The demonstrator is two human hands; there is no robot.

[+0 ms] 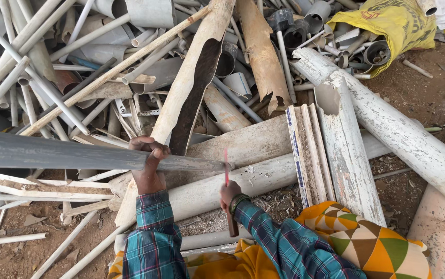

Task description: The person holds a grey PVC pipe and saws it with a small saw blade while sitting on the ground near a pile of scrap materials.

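My left hand [150, 165] clamps the grey pipe [52, 152]; right hand [228, 194] grips the blade tool [227, 170]. Risk: blade glancing toward my fingers.

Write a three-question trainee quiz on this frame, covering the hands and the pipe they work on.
1. True or false: the left hand grips the grey pipe from above.
2. The right hand holds: A) a thin blade-like tool with a reddish edge, B) a yellow sack, C) nothing.
3. Where does the tool meet the pipe?

Key
1. True.
2. A.
3. At the pipe's near end, right of the left hand; the tool stands roughly upright against it.
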